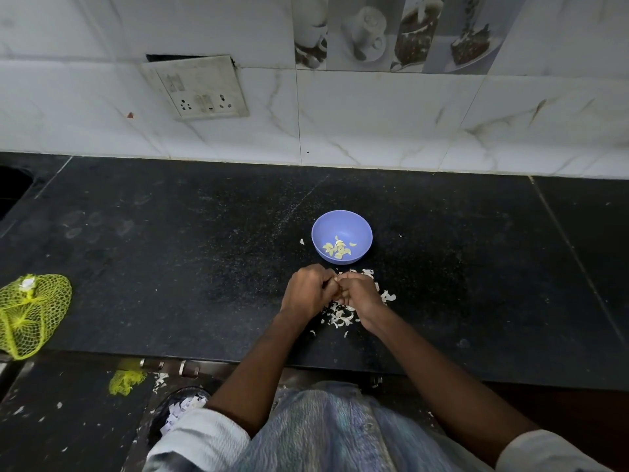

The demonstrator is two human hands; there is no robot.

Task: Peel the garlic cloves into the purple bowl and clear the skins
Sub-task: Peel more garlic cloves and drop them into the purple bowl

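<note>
I'm curling both hands together just in front of the purple bowl (341, 236), my left hand (306, 290) and right hand (360, 294) pinching knuckle to knuckle around something small I can't quite make out. Peeled garlic cloves (338, 249) are lying in the bowl, mid-countertop (204, 267). Skins (340, 316) are littering the countertop under my right hand, towards the front edge.

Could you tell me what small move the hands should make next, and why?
Probably finish stripping the clove pinched between the left hand and right hand, then drop it into the bowl just beyond them. The hands meet at the fingertips over the skins, the bowl already holds peeled cloves, and the clove itself is mostly hidden.
</note>
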